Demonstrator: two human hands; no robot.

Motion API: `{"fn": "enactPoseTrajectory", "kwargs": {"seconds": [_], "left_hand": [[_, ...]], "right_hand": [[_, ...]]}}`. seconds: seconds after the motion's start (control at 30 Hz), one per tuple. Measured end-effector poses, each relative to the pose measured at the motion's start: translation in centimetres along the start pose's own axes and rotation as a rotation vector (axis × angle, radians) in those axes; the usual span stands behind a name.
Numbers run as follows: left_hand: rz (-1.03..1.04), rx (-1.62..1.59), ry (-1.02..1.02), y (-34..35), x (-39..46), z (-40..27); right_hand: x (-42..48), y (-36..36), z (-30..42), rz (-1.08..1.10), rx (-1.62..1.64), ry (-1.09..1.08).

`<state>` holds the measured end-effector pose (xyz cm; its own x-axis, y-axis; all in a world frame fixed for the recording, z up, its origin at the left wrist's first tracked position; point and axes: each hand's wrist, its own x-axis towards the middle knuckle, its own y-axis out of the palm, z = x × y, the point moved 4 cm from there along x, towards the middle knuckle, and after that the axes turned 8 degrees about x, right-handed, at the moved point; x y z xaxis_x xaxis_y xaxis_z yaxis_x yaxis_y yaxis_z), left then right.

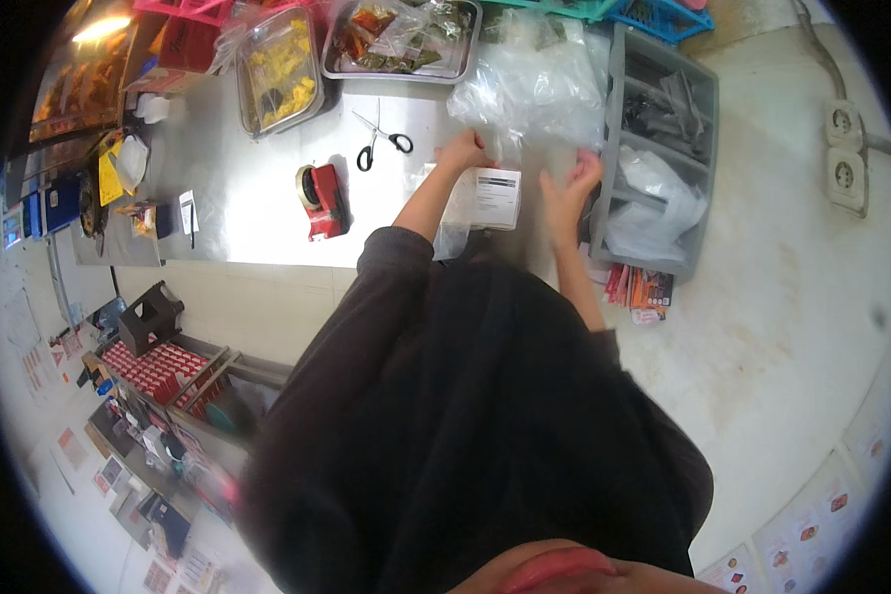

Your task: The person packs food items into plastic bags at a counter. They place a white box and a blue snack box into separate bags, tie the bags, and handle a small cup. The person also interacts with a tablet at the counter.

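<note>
My left hand [466, 152] is at the upper edge of a white printed label or slip [497, 199], which lies by a clear plastic bag [453, 211] at the counter's near edge. Its fingers are curled; whether they grip anything cannot be told. My right hand [573, 189], slightly blurred, is raised right of the slip with thumb and fingers apart and nothing seen between them. Clear plastic bags [534, 82] are heaped beyond both hands. Left of them are a red tape dispenser [323, 200] and black-handled scissors [382, 141] with blades spread.
A grey divided bin [616, 96] with plastic bags stands close to my right hand. At the back are a metal tray [401, 76] of bagged food and a container [246, 96] of yellow pieces. Red packets [618, 286] sit below the bin; wall sockets [845, 178] are farther right.
</note>
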<state>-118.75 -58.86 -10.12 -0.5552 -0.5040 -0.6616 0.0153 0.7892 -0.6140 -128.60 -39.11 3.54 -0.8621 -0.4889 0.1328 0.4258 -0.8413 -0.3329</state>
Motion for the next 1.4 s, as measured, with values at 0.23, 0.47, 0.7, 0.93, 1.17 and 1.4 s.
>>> {"fn": "enactPoseTrajectory", "kwargs": {"seconds": [0.23,0.47,0.7,0.93,1.17,1.4], "left_hand": [[-0.111,0.191,-0.002,-0.1,-1.7,-1.7],[0.033,0.211,0.094,-1.3,-2.3,-2.5],[-0.142,-0.357,0.092,-8.9,-6.8,7.4],[-0.358,-0.784,0.189,-7.5,-25.2,17.1],[0.034,-1.733,0.572,0.9,-36.9,26.8],[-1.500,-2.045,0.501,15.1,-60.7,54.1]], "right_hand": [[-10.8,3.8,-5.3,0.287,0.081,0.177],[-11.3,4.3,-7.3,0.264,-0.081,0.118],[-8.7,5.7,5.8,0.676,-0.470,-0.131],[-8.6,17.9,5.3,1.129,-0.053,-0.189],[-24.8,23.8,23.8,1.460,0.318,-0.424],[-62.0,30.0,40.0,2.151,0.444,-1.032]]}}
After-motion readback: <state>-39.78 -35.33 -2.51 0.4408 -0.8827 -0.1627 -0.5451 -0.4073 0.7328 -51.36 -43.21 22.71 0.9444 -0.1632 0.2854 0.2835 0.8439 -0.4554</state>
